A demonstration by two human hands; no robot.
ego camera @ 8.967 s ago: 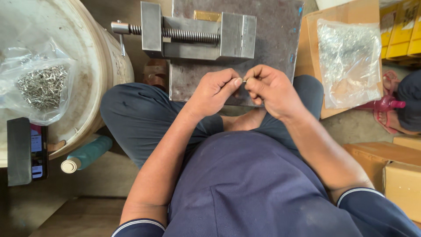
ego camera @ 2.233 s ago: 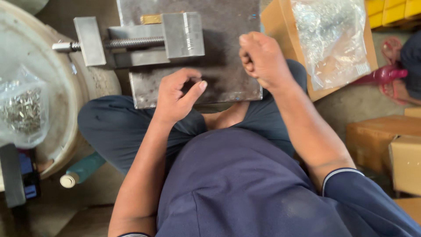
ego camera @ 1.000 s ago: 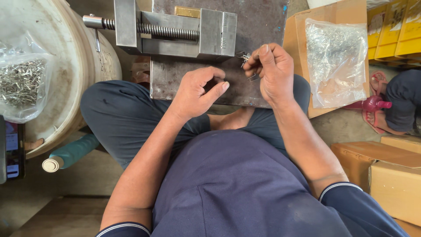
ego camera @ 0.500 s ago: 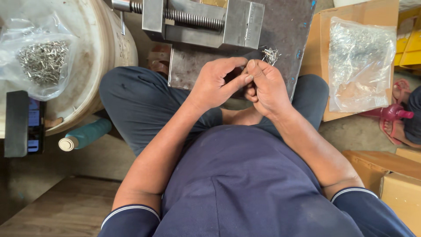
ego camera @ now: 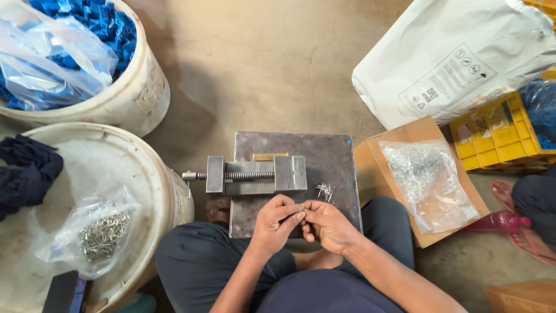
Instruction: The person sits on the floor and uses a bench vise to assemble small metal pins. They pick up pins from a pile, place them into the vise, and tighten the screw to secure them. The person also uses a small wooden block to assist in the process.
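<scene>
Head view: left hand [ego camera: 277, 223] and right hand [ego camera: 328, 226] meet at near edge of steel plate [ego camera: 324, 152], fingertips pinched narrow on a small metal pin [ego camera: 302, 208]. Loose pins [ego camera: 325, 190] lie on plate, right of machine vise [ego camera: 253, 175]. Bag of pins [ego camera: 424, 182] in cardboard box [ego camera: 370, 168], right.

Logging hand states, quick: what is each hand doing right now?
Left hand: fingers pinched on a small metal part, too small to identify.
Right hand: fingertips pinched at the same part, touching the left.
</scene>
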